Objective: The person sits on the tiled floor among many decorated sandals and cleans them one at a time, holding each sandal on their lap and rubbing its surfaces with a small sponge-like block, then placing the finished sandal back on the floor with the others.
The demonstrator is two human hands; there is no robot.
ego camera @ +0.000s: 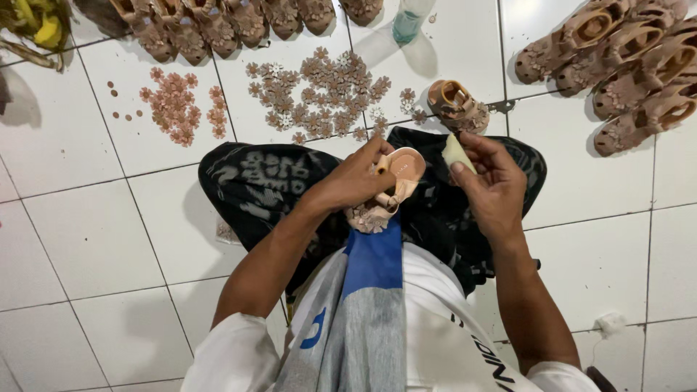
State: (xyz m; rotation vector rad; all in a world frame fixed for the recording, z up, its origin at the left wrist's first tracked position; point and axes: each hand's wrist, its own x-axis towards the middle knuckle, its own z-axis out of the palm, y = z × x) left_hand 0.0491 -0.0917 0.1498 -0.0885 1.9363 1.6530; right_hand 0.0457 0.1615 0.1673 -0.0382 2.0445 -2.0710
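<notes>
My left hand (359, 178) grips a small pink child's sandal (396, 185) with flower trim, held over my lap with its sole end pointing away from me. My right hand (490, 178) is beside it, pinching a small pale yellowish tube or tip (456, 152) close to the sandal's heel. Both hands hover above my crossed legs in dark patterned trousers (254, 181). A single finished tan sandal (457, 105) lies on the white tiled floor just beyond my hands.
Loose pink-brown flower ornaments (323, 91) are spread on the tiles ahead, with a second patch (178, 105) to the left. Rows of sandals line the top edge (218, 25) and the right side (632, 65). A clear bottle (406, 22) stands far ahead.
</notes>
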